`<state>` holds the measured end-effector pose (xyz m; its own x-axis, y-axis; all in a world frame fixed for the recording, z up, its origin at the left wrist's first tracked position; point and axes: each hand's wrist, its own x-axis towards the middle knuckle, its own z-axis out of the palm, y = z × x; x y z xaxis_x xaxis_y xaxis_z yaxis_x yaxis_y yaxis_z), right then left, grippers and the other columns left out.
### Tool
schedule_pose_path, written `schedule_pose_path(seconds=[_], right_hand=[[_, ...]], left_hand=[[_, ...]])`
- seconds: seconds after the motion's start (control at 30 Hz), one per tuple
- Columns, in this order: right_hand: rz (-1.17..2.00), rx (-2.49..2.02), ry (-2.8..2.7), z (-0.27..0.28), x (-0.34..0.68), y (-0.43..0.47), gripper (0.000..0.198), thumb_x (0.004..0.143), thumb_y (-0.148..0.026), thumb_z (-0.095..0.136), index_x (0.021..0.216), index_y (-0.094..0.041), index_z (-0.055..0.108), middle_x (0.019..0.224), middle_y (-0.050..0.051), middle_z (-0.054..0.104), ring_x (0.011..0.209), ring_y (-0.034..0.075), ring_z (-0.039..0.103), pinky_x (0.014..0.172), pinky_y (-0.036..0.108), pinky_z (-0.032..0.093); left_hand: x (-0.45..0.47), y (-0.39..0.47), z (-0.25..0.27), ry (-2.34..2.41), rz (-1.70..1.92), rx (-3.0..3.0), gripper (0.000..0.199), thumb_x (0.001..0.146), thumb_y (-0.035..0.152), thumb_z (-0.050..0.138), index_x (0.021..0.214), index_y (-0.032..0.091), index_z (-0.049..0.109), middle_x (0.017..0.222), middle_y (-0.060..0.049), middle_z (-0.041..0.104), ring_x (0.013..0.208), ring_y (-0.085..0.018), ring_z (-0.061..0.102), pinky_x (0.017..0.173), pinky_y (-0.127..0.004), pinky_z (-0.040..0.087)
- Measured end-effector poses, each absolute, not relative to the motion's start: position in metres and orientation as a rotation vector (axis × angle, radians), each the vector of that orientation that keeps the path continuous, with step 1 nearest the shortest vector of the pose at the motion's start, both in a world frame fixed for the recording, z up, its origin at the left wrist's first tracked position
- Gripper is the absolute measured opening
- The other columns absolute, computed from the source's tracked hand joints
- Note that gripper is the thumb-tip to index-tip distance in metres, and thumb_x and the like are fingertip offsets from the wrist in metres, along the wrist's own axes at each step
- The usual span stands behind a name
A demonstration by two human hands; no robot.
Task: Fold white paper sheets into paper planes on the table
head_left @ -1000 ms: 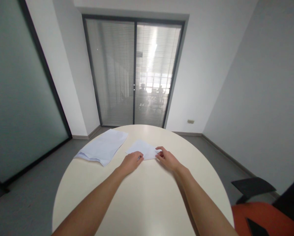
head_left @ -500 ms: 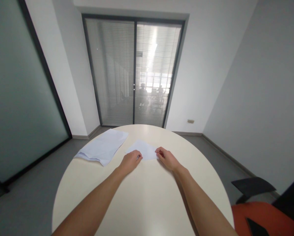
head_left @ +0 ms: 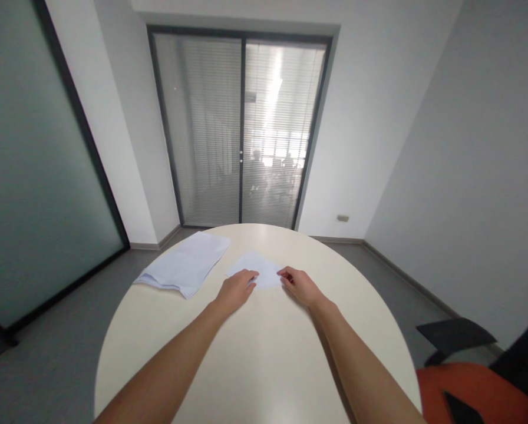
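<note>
A small white piece of folded paper (head_left: pixel 255 264) lies on the round table between my hands, one corner pointing away from me. My left hand (head_left: pixel 236 290) is over its near left part, fingers curled and closed on the paper, with a slight gap between thumb and forefinger tips. At the right corner, my right hand (head_left: pixel 303 287) has thumb and fingers bent around the paper's edge in a loose pinch. Parts of the paper are hidden under the left hand. Farther left rests a stack of larger white paper sheets (head_left: pixel 187 259), its near edge uneven.
The cream round table (head_left: pixel 264 365) carries both papers. An office chair with an orange seat (head_left: pixel 471 386) and black armrest (head_left: pixel 456 333) stands at the right. Beyond the table is a glazed partition with blinds (head_left: pixel 197 129); a frosted glass panel (head_left: pixel 34 165) is at left.
My left hand has shifted slightly, its forefinger reaching a little farther right and its thumb parting from it. My right fingertips have moved slightly left. The stack of sheets has not moved.
</note>
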<state>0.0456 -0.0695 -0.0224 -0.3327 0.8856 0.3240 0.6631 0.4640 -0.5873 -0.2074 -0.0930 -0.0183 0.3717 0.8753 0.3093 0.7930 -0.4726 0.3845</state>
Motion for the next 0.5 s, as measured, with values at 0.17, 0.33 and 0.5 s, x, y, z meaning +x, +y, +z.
schedule_pose_path(seconds=[0.17,0.33,0.5], right_hand=[[0.363,-1.323,-2.158,-0.02,0.043,-0.072,0.027,0.089,-0.02,0.053,0.11,-0.017,0.07,0.102,0.01,0.074,0.085,0.019,0.067,0.081,0.03,0.05],[0.191,-1.31,-2.261,-0.016,0.043,-0.076,0.024,0.087,-0.014,0.054,0.101,-0.018,0.073,0.104,0.009,0.071,0.096,0.02,0.064,0.089,0.031,0.048],[0.06,-1.255,-2.358,-0.008,0.03,-0.082,0.029,0.086,-0.012,0.055,0.106,-0.02,0.074,0.112,0.008,0.069,0.104,0.021,0.06,0.095,0.034,0.045]], left_hand=[[-0.207,-0.095,-0.014,1.461,0.637,2.538,0.03,0.098,0.025,0.047,0.118,0.028,0.069,0.117,-0.003,0.066,0.108,-0.02,0.061,0.088,-0.029,0.049],[-0.207,-0.093,-0.017,1.437,0.666,2.575,0.028,0.099,0.028,0.048,0.113,0.027,0.072,0.116,-0.004,0.065,0.106,-0.02,0.06,0.09,-0.031,0.048],[-0.207,-0.09,-0.02,1.421,0.693,2.596,0.028,0.099,0.027,0.048,0.112,0.025,0.073,0.114,-0.006,0.066,0.105,-0.02,0.06,0.092,-0.032,0.048]])
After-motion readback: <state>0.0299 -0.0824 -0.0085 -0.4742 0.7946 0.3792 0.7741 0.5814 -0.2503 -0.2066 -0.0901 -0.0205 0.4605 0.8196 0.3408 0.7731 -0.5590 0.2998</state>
